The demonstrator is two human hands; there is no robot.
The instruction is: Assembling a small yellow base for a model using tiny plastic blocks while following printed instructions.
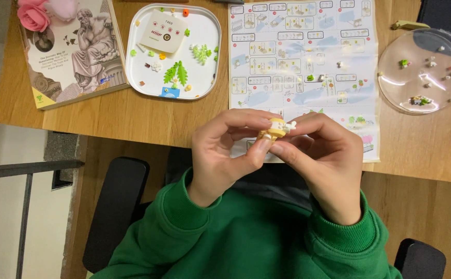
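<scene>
Both hands are raised together above the near edge of the wooden desk (132, 116), at the centre of the view. The left hand (225, 155) is curled nearly closed, thumb and forefinger pinched on a small tan-and-white brick assembly (276, 129). The right hand (323, 165) meets it from the 3 o'clock side, fingers bent inward and fingertips pressed on the same assembly, so the piece is held between both hands, clear of the desk surface. Both forearms wear green sleeves (246, 237). Directly at 12 o'clock from the hands lies an unfolded instruction sheet (303, 62) with a few loose small pieces resting on it; its lower edge is partly covered by the hands. At 11 o'clock sits a white rounded-square tray (212, 31) holding green leaf pieces, a small paper bag and scattered tiny bricks. At 10 o'clock, further left, a book (75, 51) showing a seated statue lies flat, with a pink flower (34, 15) at its top corner. At 2 o'clock a clear round lid (422, 72) holds a few small coloured pieces. Black chair arms (114, 206) show at the lower left and right.
</scene>
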